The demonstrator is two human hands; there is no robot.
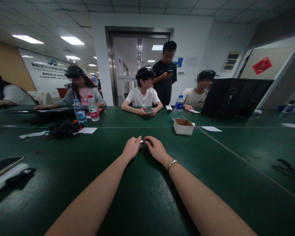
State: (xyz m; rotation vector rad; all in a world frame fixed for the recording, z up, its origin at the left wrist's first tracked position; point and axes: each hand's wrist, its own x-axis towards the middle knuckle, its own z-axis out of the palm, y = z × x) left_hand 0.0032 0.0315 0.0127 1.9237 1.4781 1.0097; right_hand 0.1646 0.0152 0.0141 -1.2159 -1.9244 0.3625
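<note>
A small dark object with a silver end (142,141) is between my two hands, just above or on the green table (142,193); it is too small to tell its kind. My left hand (131,148) is closed, its thumb and fingers pinching at the silver end. From the other side my right hand (157,149) curls its fingers round the dark end. Much of the object is hidden by the fingers. A bracelet (173,165) circles my right wrist.
Beyond my hands stand an open cardboard box (183,128), a blue-labelled water bottle (178,108) and a red-labelled bottle (93,111). Dark tangled gear (65,128) lies at left. A phone (7,165) is near left, a large black monitor (236,98) far right. Several people are across the table.
</note>
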